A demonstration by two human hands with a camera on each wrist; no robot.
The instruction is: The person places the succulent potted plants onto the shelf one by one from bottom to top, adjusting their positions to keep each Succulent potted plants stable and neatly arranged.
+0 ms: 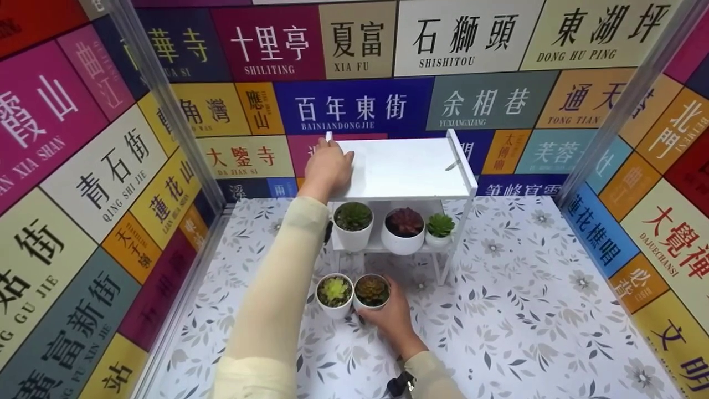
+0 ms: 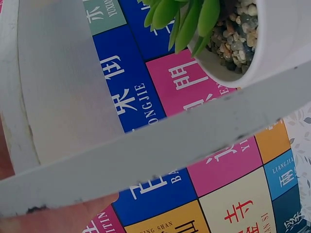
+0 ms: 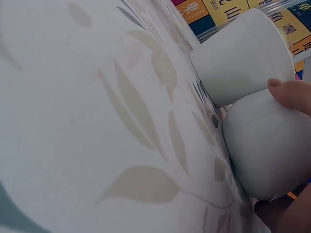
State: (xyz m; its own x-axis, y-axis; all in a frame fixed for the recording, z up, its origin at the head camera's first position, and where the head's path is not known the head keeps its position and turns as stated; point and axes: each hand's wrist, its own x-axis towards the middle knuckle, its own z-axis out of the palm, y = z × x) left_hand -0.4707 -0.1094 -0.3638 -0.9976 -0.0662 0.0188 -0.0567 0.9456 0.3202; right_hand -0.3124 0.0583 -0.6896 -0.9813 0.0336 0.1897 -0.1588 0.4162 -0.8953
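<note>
My left hand (image 1: 328,166) grips the upper left end of a small white two-tier shelf (image 1: 410,163). In the left wrist view, skin shows behind the shelf's pale frame bar (image 2: 155,148). On the floral surface in front of the shelf, my right hand (image 1: 394,318) holds a white pot with a brownish succulent (image 1: 372,289), thumb and fingers around its side. Beside it stands a white pot with a yellow-green succulent (image 1: 335,291). The right wrist view shows the held pot's rounded wall (image 3: 267,145) against the straighter second pot (image 3: 240,56).
Three more potted plants sit on the lower tier: a dark green succulent (image 1: 353,217), a dark red one (image 1: 404,221) and a small bright green one (image 1: 441,226). Walls with coloured signs (image 1: 354,105) enclose the back and sides. Leaf-patterned covering (image 1: 515,310) lies underneath.
</note>
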